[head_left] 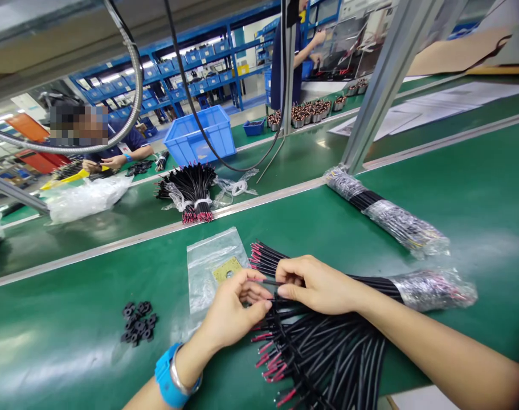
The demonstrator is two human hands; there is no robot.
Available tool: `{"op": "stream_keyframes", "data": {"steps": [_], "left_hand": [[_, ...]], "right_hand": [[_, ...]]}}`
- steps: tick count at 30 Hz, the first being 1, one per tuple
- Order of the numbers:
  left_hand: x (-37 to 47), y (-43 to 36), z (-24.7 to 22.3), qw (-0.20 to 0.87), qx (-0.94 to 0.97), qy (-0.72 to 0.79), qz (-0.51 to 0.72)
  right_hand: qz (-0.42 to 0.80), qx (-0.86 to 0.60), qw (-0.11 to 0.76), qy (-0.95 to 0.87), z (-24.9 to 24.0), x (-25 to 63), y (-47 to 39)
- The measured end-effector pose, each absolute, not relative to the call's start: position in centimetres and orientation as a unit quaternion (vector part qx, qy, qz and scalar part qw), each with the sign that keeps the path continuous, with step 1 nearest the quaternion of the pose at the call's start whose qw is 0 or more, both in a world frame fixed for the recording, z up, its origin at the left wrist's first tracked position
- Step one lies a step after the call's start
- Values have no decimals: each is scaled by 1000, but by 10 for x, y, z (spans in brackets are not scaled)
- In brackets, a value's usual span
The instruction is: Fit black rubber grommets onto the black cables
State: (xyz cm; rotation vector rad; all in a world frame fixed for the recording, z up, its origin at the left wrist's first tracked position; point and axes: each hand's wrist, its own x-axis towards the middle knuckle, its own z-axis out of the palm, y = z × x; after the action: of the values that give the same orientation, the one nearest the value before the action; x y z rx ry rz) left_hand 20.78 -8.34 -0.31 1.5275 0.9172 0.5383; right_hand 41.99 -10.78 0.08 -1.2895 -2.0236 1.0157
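Between my two hands runs a black cable (pixel 271 282). My right hand (pixel 314 285) pinches it between thumb and fingers. On its left side my left hand (pixel 237 304), with a blue band on the wrist, has curled fingers at the cable's end; what the fingertips cover is hidden. Right below lies a fanned pile of black cables (pixel 340 353) with red wire ends and small black pieces along them. Behind my hands rests a bundle of black cables (pixel 265 257), its right part wrapped in clear plastic (pixel 434 289).
A clear zip bag (pixel 201 279) with a yellowish plate (pixel 227 269) lies behind my left hand. Small black parts (pixel 138 323) are heaped at left. Another wrapped cable bundle (pixel 385 210) lies back right. Past the metal rail are tied cables (pixel 195 188), a blue crate (pixel 201 136) and two co-workers.
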Motion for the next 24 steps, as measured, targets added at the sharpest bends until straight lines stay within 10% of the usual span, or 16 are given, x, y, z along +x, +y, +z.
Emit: {"op": "stream_keyframes", "data": {"steps": [8,13,24], "left_hand": [[128,-62,47,416,798,426,90],[30,-55,40,129,804,579,34],[9,-96,8,79,788,605,82]], "right_hand": [[237,-511,218,-797,-13,408,-113],[228,-520,215,-794,-12,408,-113],[179,-502,287,-796,-43,412,-109]]}}
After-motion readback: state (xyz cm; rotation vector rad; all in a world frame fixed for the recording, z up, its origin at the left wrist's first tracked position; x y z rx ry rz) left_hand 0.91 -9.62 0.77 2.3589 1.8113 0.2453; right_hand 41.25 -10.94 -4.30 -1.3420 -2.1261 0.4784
